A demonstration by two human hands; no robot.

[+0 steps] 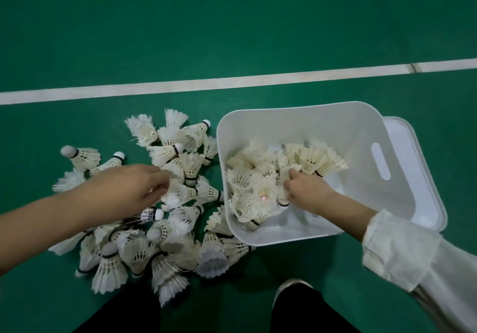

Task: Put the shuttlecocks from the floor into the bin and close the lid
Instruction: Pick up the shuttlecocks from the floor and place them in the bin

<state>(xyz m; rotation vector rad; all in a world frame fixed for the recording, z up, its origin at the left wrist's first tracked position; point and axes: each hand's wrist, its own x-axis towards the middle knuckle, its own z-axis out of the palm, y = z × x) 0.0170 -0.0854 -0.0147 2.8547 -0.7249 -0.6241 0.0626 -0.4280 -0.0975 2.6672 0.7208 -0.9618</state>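
Shuttlecocks (pixel 165 203): light, fragile feathers; best gripped by cork
Left hand (pixel 131 188): fingers curled over pile; grasp cannot be told
Right hand (pixel 307 190): inside bin (pixel 348 115), closed on shuttlecocks

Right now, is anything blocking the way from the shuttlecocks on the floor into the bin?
Nothing visible. The bin is open on top, its lid lying behind it. The pile of shuttlecocks lies right beside it. Only the right hand is inside.

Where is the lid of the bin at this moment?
In the head view, the lid lies on the green floor at right, partly under the far side of the tilted white bin.
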